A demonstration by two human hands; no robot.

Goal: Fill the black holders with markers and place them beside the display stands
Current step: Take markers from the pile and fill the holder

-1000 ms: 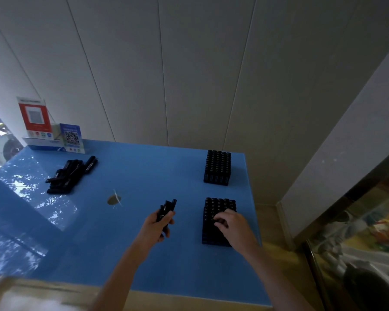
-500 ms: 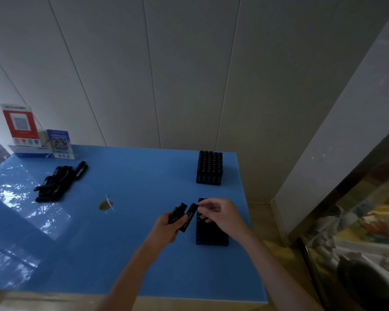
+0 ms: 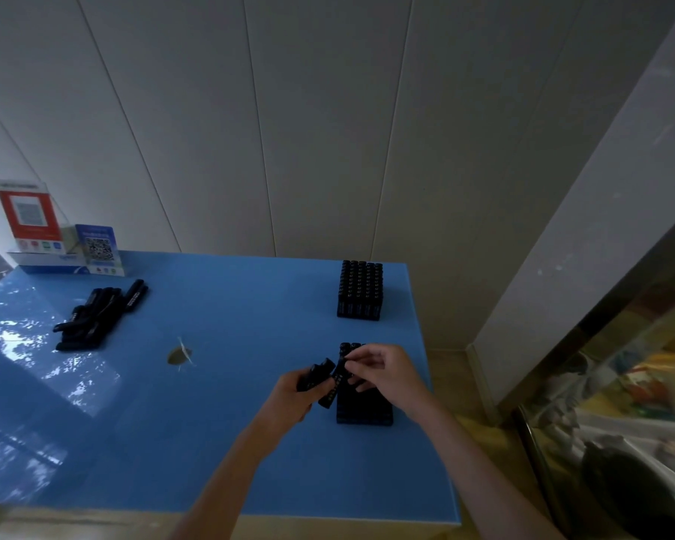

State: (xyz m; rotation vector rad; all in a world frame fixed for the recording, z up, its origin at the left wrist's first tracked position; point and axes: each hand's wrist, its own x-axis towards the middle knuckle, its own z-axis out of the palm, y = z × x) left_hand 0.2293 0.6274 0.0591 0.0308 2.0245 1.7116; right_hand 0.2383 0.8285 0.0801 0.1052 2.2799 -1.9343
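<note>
A glossy blue tabletop (image 3: 219, 383) stands against pale vertical-panelled walls (image 3: 289, 130) — window glare at nine o'clock, a glass-fronted cabinet (image 3: 620, 403) at four o'clock.

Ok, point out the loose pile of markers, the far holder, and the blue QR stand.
loose pile of markers (image 3: 98, 317): head view, on the middle of the heap.
far holder (image 3: 360, 290): head view, on the marker caps filling its top.
blue QR stand (image 3: 99, 248): head view, on its QR code.
</note>
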